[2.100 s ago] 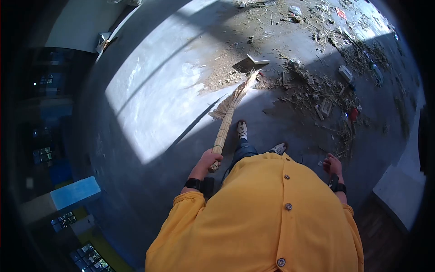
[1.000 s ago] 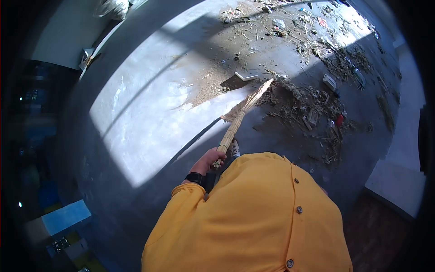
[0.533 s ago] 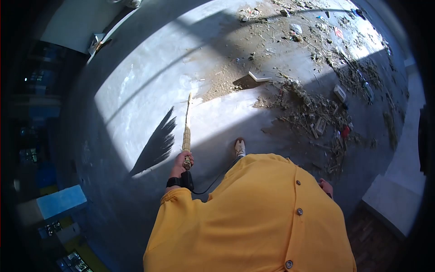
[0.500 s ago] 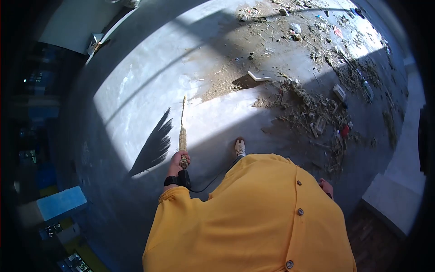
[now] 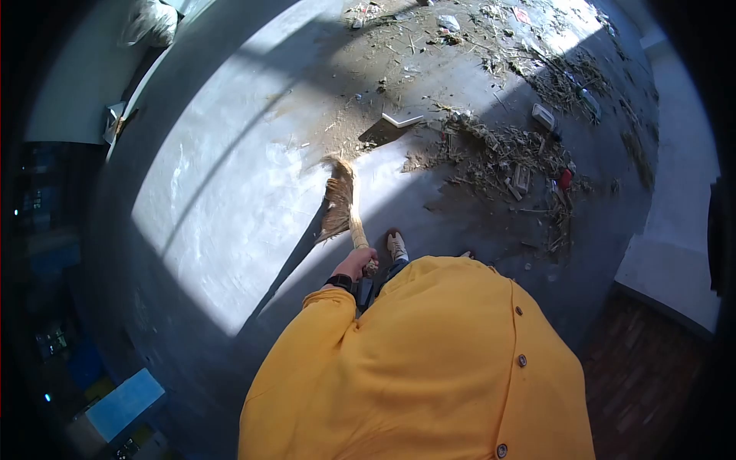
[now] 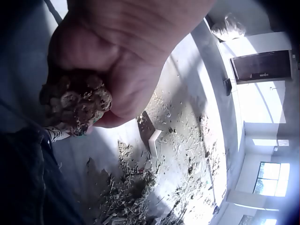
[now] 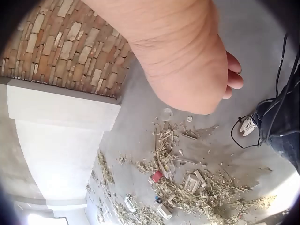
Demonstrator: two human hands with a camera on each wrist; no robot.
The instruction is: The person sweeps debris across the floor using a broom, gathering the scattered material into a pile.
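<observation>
My left hand (image 5: 355, 263) grips a straw broom (image 5: 354, 218) near the butt of its handle. The broom's spread bristles fan out to the left on the sunlit floor, beside a patch of loose dirt. Close up in the left wrist view, the bundled stalk ends of the handle (image 6: 77, 105) poke out of the curled fist. My right hand (image 7: 192, 75) hangs at my side with loosely curled fingers and nothing visible in them; in the head view it is hidden behind the yellow shirt.
Straw and rubbish (image 5: 491, 149) lie heaped ahead and to the right, with a white box (image 5: 543, 116) and a red scrap (image 5: 565, 179) among them. A white angled strip (image 5: 402, 121) stands near the dirt. A low white ledge (image 5: 667, 268) runs along the right.
The broom swung from the straw heap back to the left, edge-on above its shadow, and now its bristles are down at the floor near the dirt. The right hand has passed out of the head view.
</observation>
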